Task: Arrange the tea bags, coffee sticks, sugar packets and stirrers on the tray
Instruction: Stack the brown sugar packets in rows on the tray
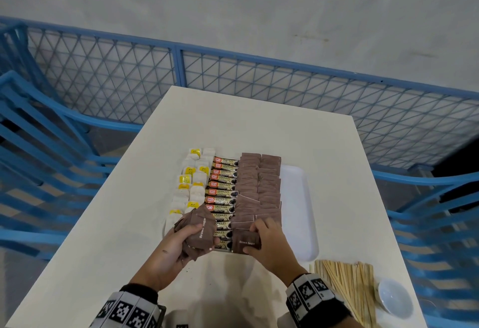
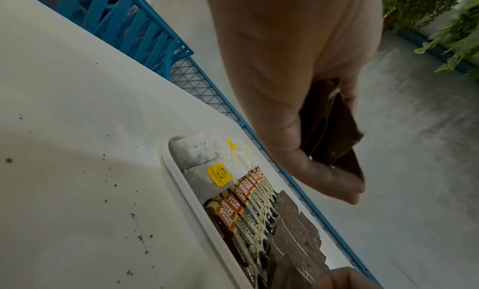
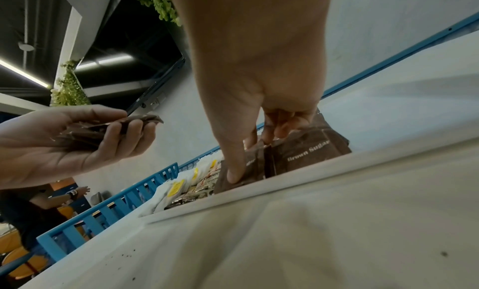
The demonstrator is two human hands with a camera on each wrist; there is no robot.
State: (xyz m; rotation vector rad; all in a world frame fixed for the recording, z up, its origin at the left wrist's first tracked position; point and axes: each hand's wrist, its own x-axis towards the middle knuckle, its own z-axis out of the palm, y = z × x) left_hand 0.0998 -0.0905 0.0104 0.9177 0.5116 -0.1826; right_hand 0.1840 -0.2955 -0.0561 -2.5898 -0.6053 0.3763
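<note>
A white tray (image 1: 298,198) on the table holds two columns of tea bags (image 1: 191,180), a column of coffee sticks (image 1: 223,193) and two columns of brown sugar packets (image 1: 259,185). My left hand (image 1: 178,242) grips a stack of brown sugar packets (image 1: 201,229) above the tray's near left corner. My right hand (image 1: 267,239) pinches one brown sugar packet (image 1: 246,241) at the near end of the left sugar column, thumb on its near edge. In the right wrist view the thumb (image 3: 234,168) presses that packet (image 3: 251,166) just inside the tray rim (image 3: 259,193). Wooden stirrers (image 1: 347,286) lie on the table at the near right.
A small white bowl (image 1: 395,299) stands right of the stirrers. The tray's right strip is bare. Blue mesh fencing (image 1: 233,79) and blue chairs (image 1: 39,146) surround the white table (image 1: 259,120). Dark crumbs (image 2: 129,215) speckle the table near the tray.
</note>
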